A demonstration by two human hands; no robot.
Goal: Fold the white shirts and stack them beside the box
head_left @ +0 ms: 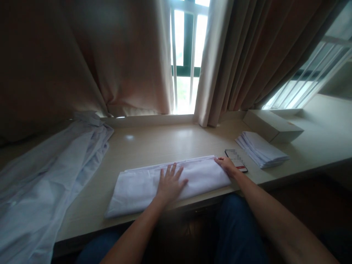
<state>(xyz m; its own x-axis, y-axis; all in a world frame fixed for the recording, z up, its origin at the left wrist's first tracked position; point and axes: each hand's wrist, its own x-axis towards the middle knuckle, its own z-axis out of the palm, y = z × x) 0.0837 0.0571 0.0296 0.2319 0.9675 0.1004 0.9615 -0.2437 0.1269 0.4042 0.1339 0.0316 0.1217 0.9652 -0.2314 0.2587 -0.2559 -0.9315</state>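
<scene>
A long folded white cloth (137, 190) lies flat along the front edge of the desk. My left hand (169, 183) rests palm down near its middle, fingers spread out. At the cloth's far right corner, my right hand (227, 165) has its thumb and fingers closed on the edge. Just beyond that hand is a phone (235, 160) with its screen lit, lying flat. A neat stack of folded white cloth (261, 148) sits farther right.
A heap of loose white cloth (55, 172) covers the left end of the desk (154, 141) and hangs over its front. At the back right stands a pale box (273, 124). Long curtains (132, 58) hang behind the desk beside a barred window (184, 88).
</scene>
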